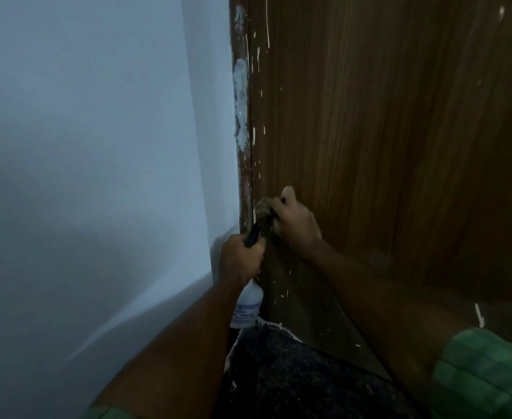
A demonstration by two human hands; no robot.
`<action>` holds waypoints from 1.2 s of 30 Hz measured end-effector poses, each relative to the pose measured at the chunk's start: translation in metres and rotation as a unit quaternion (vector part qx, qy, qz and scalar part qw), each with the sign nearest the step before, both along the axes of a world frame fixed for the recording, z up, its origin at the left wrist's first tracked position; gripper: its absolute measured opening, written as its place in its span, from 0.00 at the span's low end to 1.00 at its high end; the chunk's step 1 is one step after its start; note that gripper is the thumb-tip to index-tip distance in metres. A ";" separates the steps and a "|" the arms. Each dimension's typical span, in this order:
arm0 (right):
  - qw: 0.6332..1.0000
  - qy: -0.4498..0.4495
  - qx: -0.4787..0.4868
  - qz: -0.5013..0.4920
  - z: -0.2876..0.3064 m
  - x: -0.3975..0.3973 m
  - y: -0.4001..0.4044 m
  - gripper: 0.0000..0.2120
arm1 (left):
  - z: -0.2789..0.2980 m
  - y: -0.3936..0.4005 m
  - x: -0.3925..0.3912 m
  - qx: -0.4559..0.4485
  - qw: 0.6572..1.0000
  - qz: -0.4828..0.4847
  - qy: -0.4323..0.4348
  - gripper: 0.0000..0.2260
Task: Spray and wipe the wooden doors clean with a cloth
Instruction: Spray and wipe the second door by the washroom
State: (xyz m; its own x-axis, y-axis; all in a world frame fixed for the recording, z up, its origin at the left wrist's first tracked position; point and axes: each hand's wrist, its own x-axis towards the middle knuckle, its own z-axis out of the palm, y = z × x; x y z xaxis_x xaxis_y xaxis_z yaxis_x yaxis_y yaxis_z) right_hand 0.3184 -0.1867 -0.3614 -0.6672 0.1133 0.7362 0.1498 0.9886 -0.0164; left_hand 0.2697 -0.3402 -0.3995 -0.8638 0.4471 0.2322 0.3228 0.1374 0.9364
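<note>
Right hand (295,219) presses a bunched cloth (263,207) on the door (369,131); left hand (241,258) grips the bottle (248,306), which might get knocked.

Bare door (384,131) face open above hands, wall (97,146) closing the left
</note>
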 end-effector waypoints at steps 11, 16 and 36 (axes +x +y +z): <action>0.998 0.057 -0.022 0.015 0.007 -0.032 -0.011 0.16 | 0.007 -0.007 -0.009 0.054 0.998 0.007 0.001 0.14; 0.983 -0.156 0.083 -0.040 -0.043 -0.036 -0.018 0.15 | 0.008 -0.013 -0.001 0.058 0.998 0.016 0.006 0.14; 0.999 0.039 -0.017 -0.023 -0.032 -0.049 -0.024 0.18 | 0.001 -0.009 -0.007 0.060 0.998 0.008 0.022 0.14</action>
State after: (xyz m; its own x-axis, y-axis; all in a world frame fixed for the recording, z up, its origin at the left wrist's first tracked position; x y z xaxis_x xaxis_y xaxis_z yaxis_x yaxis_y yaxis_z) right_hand 0.2693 -0.2103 -0.3930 -0.6016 0.1676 0.7810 0.1915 0.9795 -0.0627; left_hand 0.2629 -0.3489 -0.3986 -0.8580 0.4006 0.3215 0.3630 0.0300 0.9313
